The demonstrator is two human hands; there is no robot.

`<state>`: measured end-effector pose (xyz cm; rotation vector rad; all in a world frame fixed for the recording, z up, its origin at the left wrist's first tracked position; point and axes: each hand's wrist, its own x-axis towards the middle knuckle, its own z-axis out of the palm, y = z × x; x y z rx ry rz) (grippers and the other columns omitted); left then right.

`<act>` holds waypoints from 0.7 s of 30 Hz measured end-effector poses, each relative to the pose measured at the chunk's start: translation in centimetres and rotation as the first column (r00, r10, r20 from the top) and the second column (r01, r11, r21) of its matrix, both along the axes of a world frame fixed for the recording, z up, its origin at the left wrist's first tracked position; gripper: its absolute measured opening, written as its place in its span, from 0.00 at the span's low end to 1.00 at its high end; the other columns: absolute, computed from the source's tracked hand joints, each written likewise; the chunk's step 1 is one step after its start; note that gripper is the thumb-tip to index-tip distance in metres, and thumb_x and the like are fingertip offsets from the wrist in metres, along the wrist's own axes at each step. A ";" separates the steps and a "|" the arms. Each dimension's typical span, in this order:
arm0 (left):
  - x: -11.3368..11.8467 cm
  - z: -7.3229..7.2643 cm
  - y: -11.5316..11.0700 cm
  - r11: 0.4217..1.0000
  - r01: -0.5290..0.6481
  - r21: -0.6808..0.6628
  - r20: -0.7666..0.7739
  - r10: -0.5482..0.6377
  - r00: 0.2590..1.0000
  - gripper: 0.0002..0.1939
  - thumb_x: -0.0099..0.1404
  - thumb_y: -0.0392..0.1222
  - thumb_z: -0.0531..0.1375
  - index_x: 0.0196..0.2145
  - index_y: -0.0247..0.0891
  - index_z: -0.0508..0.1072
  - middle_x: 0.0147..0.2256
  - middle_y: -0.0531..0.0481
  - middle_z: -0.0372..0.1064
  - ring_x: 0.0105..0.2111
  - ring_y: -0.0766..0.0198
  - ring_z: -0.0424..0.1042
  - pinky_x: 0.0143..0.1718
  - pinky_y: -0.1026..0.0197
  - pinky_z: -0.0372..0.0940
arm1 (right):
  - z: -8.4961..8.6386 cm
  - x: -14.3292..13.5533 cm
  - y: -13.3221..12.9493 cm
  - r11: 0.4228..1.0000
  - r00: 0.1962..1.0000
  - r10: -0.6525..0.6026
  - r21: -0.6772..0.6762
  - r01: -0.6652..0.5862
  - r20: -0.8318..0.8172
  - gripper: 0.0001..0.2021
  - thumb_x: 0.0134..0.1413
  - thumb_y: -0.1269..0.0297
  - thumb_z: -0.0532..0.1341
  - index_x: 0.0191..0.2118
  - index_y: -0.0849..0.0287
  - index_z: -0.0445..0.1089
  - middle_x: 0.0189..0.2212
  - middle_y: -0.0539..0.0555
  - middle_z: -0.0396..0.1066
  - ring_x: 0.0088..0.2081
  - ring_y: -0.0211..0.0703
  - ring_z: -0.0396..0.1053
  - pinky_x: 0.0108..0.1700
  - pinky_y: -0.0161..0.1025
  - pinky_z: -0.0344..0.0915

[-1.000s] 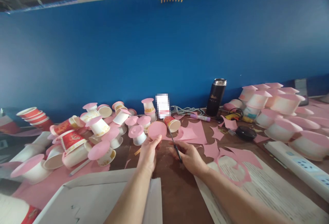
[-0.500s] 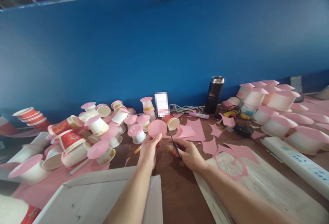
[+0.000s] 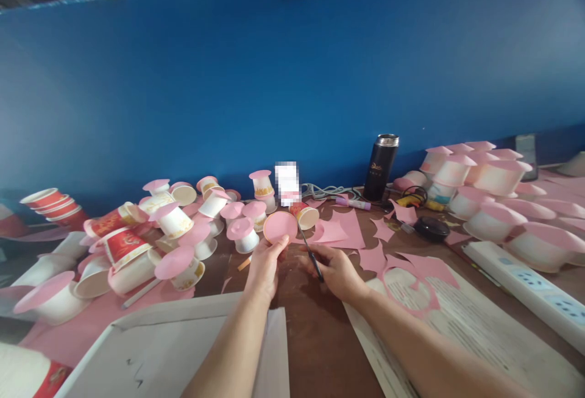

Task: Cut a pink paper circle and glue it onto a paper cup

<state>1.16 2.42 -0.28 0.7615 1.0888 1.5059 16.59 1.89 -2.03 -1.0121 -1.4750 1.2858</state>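
Observation:
Between the thumb and fingers of my left hand (image 3: pixel 265 267) is a round pink paper disc (image 3: pixel 280 228) with a thin yellowish edge, facing me. Whether anything sits behind the disc is hidden. My right hand (image 3: pixel 336 273) is closed round the dark handles of scissors (image 3: pixel 312 256), whose slim blades point up and away, close to the disc's right side. Just behind the blades a red and white paper cup (image 3: pixel 308 217) lies on its side. Pink paper offcuts (image 3: pixel 340 230) spread to the right of it.
Paper cups topped with pink discs (image 3: pixel 244 236) crowd the left, with more cups (image 3: pixel 496 221) at the right. A black flask (image 3: pixel 381 166) stands by the blue partition (image 3: pixel 274 81). At the right are a power strip (image 3: pixel 530 285) and printed sheets (image 3: pixel 475 319); a white box (image 3: pixel 183 343) sits front left.
The view has tilted very slightly. Both hands keep nearly the same place and grip, with the disc and scissors almost still.

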 end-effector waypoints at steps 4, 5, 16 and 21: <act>-0.1 -0.2 0.1 1.000 -0.007 0.001 -0.006 0.008 1.000 0.15 0.48 0.44 0.70 0.29 0.34 0.72 0.25 0.54 0.65 0.25 0.71 0.59 0.26 0.66 0.54 | 0.1 -0.1 -0.1 0.999 0.998 0.030 -0.008 -0.031 -0.054 0.18 0.50 0.55 0.63 0.43 0.62 0.75 0.19 0.46 0.60 0.23 0.34 0.57 0.28 0.34 0.56; -0.1 -0.2 0.1 1.000 -0.009 0.005 -0.006 0.009 1.000 0.14 0.48 0.44 0.69 0.29 0.34 0.72 0.25 0.54 0.65 0.24 0.71 0.59 0.26 0.66 0.54 | 0.2 -0.1 -0.1 0.999 0.997 0.036 -0.014 -0.037 -0.074 0.18 0.49 0.55 0.63 0.43 0.62 0.74 0.19 0.45 0.60 0.23 0.34 0.56 0.27 0.34 0.55; 0.1 0.4 -0.1 1.000 0.009 0.003 0.006 -0.009 1.000 0.14 0.47 0.44 0.70 0.28 0.34 0.72 0.24 0.55 0.65 0.23 0.71 0.59 0.25 0.66 0.54 | 1.0 -0.1 -0.5 0.995 0.991 0.024 -0.091 -0.037 -0.132 0.22 0.44 0.54 0.68 0.43 0.64 0.73 0.20 0.46 0.62 0.24 0.34 0.56 0.28 0.34 0.54; 0.1 0.3 -0.2 1.000 0.014 0.006 0.007 -0.014 1.000 0.14 0.47 0.44 0.70 0.29 0.34 0.73 0.25 0.55 0.65 0.24 0.72 0.58 0.26 0.66 0.54 | 0.7 -0.1 -0.3 0.996 0.988 0.057 -0.054 -0.065 -0.146 0.21 0.45 0.53 0.67 0.43 0.63 0.73 0.20 0.45 0.61 0.24 0.34 0.56 0.28 0.34 0.54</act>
